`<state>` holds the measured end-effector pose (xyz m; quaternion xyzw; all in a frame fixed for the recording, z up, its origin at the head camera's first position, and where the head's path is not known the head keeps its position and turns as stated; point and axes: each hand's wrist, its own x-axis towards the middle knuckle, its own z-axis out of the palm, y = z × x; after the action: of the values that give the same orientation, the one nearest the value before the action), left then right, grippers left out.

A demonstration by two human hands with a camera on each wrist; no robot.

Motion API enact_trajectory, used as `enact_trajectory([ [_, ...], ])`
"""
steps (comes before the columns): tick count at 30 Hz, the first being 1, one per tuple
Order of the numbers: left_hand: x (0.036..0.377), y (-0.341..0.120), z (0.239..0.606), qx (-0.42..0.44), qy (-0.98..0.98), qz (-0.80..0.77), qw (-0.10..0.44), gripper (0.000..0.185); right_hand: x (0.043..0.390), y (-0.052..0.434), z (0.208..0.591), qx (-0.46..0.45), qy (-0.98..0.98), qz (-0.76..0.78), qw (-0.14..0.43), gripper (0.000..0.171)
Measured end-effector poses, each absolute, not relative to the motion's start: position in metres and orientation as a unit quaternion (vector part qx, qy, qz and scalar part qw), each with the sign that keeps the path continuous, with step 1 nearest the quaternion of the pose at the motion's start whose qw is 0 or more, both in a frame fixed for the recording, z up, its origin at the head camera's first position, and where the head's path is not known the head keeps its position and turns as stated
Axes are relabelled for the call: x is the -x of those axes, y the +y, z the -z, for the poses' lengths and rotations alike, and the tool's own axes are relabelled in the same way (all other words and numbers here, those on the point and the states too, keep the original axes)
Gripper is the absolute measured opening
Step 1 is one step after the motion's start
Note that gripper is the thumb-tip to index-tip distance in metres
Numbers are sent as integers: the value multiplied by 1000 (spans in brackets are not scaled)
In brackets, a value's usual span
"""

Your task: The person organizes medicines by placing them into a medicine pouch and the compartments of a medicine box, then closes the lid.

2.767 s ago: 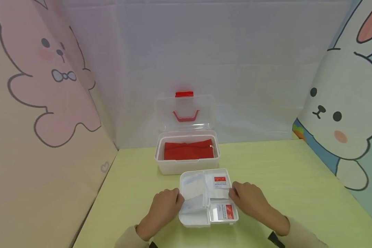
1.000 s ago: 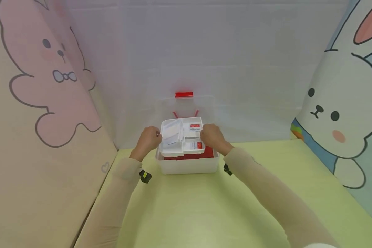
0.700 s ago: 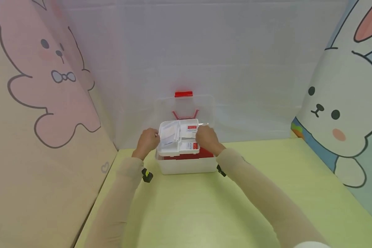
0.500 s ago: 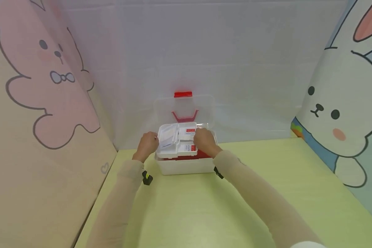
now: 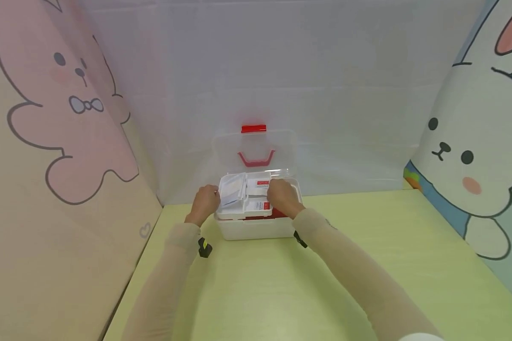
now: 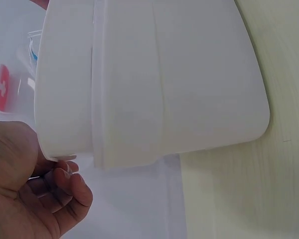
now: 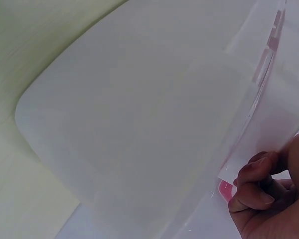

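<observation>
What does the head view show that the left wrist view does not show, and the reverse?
Only the head view shows the right hand, the open clear lid with its red latch, the red pouch, and the tray from above with its packets. Only the left wrist view shows the white box from outside, close up, on the green table. Both show the left hand at the tray's edge.

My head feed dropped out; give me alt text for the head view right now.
Both hands, left hand and right hand, hold a white tray over an open white box on a green table. Red cloth shows under the tray; the clear lid stands upright behind.
</observation>
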<state>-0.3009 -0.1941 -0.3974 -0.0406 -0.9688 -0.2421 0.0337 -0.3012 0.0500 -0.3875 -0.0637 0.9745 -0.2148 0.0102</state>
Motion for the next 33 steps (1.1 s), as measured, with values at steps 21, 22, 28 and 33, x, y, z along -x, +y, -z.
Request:
enact_trajectory([
  [21, 296, -201, 423, 50, -969, 235, 52, 31, 303, 42, 405, 76, 981, 177, 37, 21],
  [22, 296, -201, 424, 50, -969, 235, 54, 31, 303, 41, 406, 76, 981, 175, 39, 20],
  [28, 295, -200, 428, 52, -969, 230, 68, 34, 304, 41, 410, 73, 978, 194, 30, 19],
  [33, 294, -200, 433, 56, -973, 210, 82, 35, 304, 41, 415, 60, 974, 213, 39, 21],
])
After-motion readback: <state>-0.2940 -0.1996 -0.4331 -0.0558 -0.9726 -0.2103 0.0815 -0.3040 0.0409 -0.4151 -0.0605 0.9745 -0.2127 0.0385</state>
